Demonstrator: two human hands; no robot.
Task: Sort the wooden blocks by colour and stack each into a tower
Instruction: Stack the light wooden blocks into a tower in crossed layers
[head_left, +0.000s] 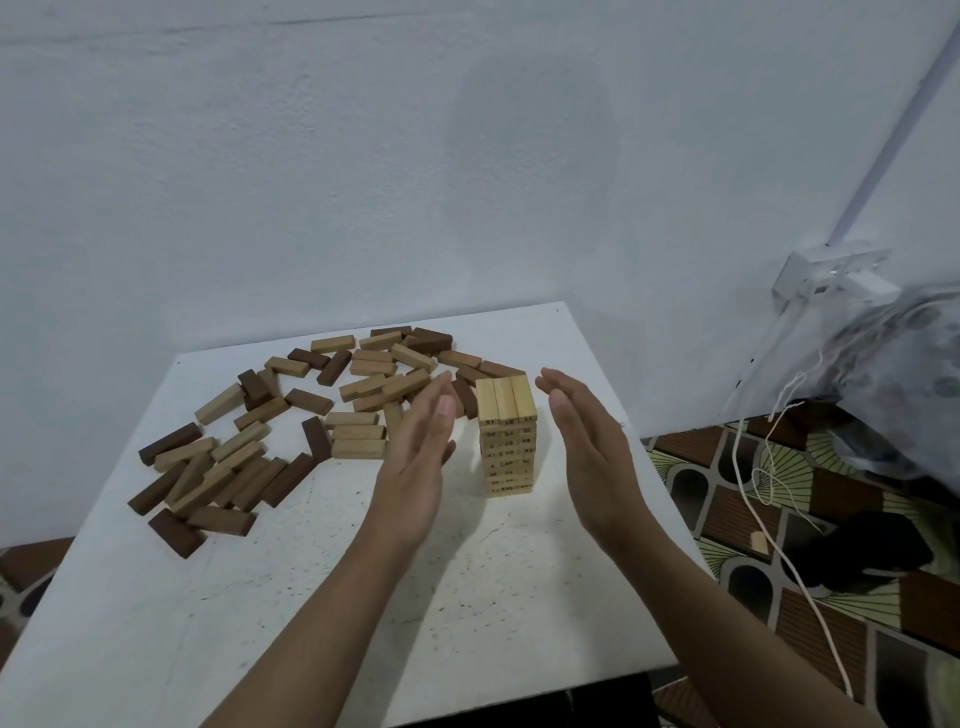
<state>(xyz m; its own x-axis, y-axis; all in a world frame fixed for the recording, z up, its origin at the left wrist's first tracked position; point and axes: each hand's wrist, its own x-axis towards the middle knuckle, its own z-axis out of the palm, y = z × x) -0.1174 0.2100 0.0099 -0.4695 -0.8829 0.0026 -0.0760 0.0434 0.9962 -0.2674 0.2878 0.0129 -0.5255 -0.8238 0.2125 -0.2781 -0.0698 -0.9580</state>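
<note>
1. A white table (467, 597) stands against a pale wall.
2. A tower (506, 436) of light wooden blocks stands upright near the right edge of the table, closer to the far edge than the near one. Its top layer is three blocks side by side, and small black numbers show on the block ends.
3. The left hand (415, 457) is held up just left of the tower, flat, with its fingers straight and close together. It holds nothing, and there is a gap between it and the tower.
4. The right hand (587, 447) is just right of the tower, also flat with straight fingers. It holds nothing and does not touch the tower.
5. The palms face each other with the tower between them.
6. Many loose blocks (358, 387) lie scattered along the far edge and the left side of the table: light, mid-brown and dark brown, all mixed up.
7. One dark brown block (176, 532) lies nearest the left edge.
8. A white cable (795, 566) hangs down past the right edge of the table, over a patterned floor mat (727, 519).
</note>
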